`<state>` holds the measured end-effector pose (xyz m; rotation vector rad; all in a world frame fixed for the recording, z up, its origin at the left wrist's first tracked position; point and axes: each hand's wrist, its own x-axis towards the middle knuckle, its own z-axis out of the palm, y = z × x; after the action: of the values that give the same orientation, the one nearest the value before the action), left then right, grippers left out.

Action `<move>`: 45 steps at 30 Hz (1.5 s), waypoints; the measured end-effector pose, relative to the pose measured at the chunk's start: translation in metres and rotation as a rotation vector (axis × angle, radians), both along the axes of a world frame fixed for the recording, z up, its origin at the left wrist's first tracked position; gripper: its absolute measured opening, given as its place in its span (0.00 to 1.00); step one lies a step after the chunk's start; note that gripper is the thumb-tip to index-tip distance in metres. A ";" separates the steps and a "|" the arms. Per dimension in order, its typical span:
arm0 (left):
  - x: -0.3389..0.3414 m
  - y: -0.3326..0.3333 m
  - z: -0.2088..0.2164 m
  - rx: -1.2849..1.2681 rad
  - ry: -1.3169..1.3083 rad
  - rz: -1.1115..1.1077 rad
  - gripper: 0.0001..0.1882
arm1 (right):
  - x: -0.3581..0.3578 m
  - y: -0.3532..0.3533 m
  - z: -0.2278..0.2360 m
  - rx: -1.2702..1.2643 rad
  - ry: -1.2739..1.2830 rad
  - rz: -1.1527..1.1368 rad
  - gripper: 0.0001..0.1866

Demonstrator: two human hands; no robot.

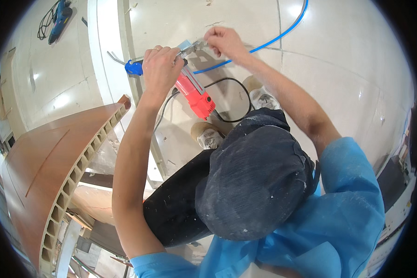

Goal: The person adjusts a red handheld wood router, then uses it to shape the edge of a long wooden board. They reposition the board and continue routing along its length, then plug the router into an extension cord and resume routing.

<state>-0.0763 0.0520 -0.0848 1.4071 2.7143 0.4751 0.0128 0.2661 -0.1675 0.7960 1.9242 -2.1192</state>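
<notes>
Grips dark upper end of red power tool (197, 99) with left hand (162, 69), curling fingers closely round it; cannot tell exact placement of hidden fingertips. Points red tool down toward lower right, just ahead of shoes (210, 137); cannot tell if touching tiled floor (329, 60). Reaches with right hand (227, 42) to small metal piece (197, 47) at tool's upper end, bending fingers with tips near each other; cannot tell whether pinching or only touching.

Around: see blue tool with thin metal prongs (134, 68) just left of left hand, over edge of long white beam (107, 51). Note blue hose (287, 33) sweeping in from top edge, passing behind right forearm, ending visibly beside red tool. Note black cable (227, 78) looping over floor between tool and shoes, right in foot space. Mark big brown panel (55, 143) at lower left, showing hollow cells along cut edge, reaching beam with far corner and covering floor on that side. Spot second blue power tool (60, 21) beyond beam, well apart, beside coiled black cord (45, 24).

Floor: see pale glossy tiles, dark joint lines, glare spots, scattered chips. Room: see dark grey board (394, 183) near right rim and mixed boards (85, 245) below panel, too bent by lens to sort.
</notes>
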 end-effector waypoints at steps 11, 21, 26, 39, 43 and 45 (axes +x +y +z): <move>-0.001 0.002 -0.004 -0.029 0.024 0.006 0.08 | 0.019 -0.072 0.019 -0.824 0.069 -0.401 0.05; -0.002 0.001 -0.005 -0.078 -0.009 0.013 0.12 | 0.015 -0.091 0.032 -0.573 0.023 -0.396 0.12; -0.001 0.002 -0.006 -0.044 0.031 0.004 0.10 | 0.023 -0.091 0.038 -0.652 -0.029 -0.401 0.16; -0.003 0.001 -0.006 -0.044 0.019 -0.004 0.10 | 0.025 -0.082 0.039 -0.615 -0.065 -0.298 0.14; -0.001 0.002 -0.007 -0.027 0.038 0.002 0.10 | 0.022 -0.077 0.040 -0.618 -0.056 -0.334 0.14; -0.001 0.002 -0.007 -0.025 0.043 -0.004 0.10 | 0.018 -0.081 0.042 -0.647 -0.028 -0.412 0.13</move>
<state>-0.0774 0.0540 -0.0920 1.4323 2.7403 0.4141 0.0309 0.1851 -0.1255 1.1104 0.9845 -2.7025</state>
